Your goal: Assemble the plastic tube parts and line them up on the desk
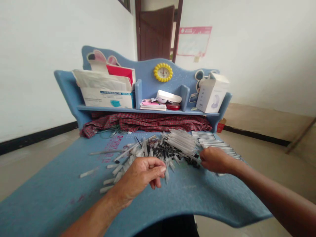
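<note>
My left hand point(145, 172) is over the front of a pile of pen parts, thumb and forefinger pressed together. Whatever may be in that pinch is too small to make out. My right hand point(214, 159) is closed beside the black pen caps point(194, 161), and its curled fingers hide what they hold. Clear pen barrels point(180, 141) lie stacked behind the caps. Black refills point(154, 151) are jumbled in the middle of the pile. Frosted clear caps point(117, 169) lie scattered around my left hand. Beyond my right hand, pens point(217, 143) are lined up in a row.
The blue desk point(187, 197) has a curved front edge. Along its back lies a checked cloth point(153, 121) under a shelf point(111, 108). On the shelf are a mask box point(108, 98), a small stack of paper point(153, 106) and a white carton point(213, 93).
</note>
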The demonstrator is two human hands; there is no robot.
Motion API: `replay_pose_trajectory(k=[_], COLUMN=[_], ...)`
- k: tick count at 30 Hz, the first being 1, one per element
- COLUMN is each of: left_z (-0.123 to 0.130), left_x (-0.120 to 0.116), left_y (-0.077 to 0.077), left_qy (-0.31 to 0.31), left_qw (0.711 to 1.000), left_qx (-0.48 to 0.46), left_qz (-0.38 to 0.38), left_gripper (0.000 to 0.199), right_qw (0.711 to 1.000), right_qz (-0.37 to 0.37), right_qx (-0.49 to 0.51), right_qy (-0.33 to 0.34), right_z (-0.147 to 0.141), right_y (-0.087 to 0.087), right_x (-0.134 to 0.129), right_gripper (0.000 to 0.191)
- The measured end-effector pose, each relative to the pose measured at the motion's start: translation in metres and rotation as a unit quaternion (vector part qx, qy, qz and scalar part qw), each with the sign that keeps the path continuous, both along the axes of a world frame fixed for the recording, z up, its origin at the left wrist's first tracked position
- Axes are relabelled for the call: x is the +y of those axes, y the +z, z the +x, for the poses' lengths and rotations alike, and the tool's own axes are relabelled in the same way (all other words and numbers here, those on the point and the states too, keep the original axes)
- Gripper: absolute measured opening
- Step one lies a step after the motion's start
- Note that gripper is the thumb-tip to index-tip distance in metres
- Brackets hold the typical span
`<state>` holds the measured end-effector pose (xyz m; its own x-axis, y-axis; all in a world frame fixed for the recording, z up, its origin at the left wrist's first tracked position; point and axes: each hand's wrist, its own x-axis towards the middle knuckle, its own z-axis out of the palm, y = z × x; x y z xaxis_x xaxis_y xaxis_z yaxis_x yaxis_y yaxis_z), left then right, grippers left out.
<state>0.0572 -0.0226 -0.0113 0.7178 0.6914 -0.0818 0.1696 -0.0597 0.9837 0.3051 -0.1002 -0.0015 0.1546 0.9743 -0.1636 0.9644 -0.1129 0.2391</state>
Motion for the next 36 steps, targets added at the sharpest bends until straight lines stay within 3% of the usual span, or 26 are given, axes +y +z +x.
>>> replay_pose_trajectory(k=[6, 11, 18, 21, 24, 31, 36], left_z=[0.0, 0.001, 0.001, 0.001, 0.001, -0.001, 0.001], left_x=[0.0, -0.002, -0.005, -0.004, -0.001, 0.004, 0.003], left_y=[-0.002, -0.003, -0.004, -0.006, -0.008, -0.004, -0.003], left_qy=[-0.011, -0.024, -0.088, -0.07, -0.019, 0.059, 0.078], left_qw=[1.0, 0.999, 0.981, 0.979, 0.983, 0.982, 0.98], left_qx=[0.005, 0.016, -0.006, -0.029, -0.056, -0.095, -0.101], left_qz=[-0.005, -0.041, -0.172, -0.191, -0.175, -0.155, -0.154], left_gripper=[0.022, 0.022, 0.036, 0.03, 0.024, 0.018, 0.017], right_qw=[0.997, 0.974, 0.916, 0.908, 0.91, 0.969, 0.983], right_qz=[0.02, 0.03, 0.101, 0.13, 0.125, 0.13, 0.072], right_qx=[0.069, 0.222, 0.382, 0.388, 0.389, 0.21, 0.164], right_qy=[0.013, 0.031, 0.072, 0.088, 0.068, -0.023, -0.028], right_z=[-0.002, -0.022, -0.079, -0.094, -0.086, -0.028, -0.022], right_y=[0.016, 0.024, 0.006, 0.0, 0.001, -0.003, -0.014], right_x=[-0.01, -0.017, -0.024, -0.027, -0.028, -0.03, -0.032], right_gripper=[0.023, 0.019, 0.015, 0.016, 0.023, 0.015, 0.017])
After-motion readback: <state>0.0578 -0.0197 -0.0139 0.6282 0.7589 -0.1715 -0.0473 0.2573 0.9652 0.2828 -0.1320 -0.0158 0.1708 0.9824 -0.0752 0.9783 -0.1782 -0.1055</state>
